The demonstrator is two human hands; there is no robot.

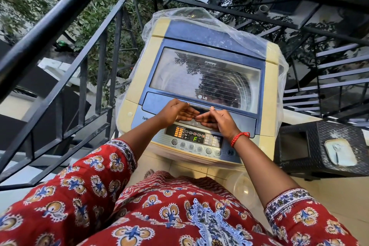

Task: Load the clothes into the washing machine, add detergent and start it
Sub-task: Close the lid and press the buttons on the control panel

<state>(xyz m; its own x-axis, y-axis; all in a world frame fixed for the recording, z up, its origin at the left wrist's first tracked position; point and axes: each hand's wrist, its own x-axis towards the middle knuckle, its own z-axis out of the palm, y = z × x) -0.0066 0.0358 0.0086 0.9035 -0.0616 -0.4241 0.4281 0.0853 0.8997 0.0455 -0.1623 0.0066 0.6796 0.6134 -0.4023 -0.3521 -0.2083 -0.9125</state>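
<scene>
A cream and blue top-loading washing machine [137, 78] stands in front of me with its glass lid [205, 78] closed. The control panel [191, 138] is lit and shows a green "F". Both hands hover at the lid's front edge by the handle recess [199, 107]. My left hand [176, 111] has straight fingers pointing right. My right hand [216, 120] has straight fingers pointing left, and its fingertips meet those of the left. Neither hand holds anything. No clothes or detergent are in view.
A clear plastic cover [279, 60] is pushed back over the machine's rear. Black metal railing [83, 78] runs on the left, stair treads [329, 78] on the right. A black wicker stool [319, 136] at right carries a small tray with a spoon [339, 152].
</scene>
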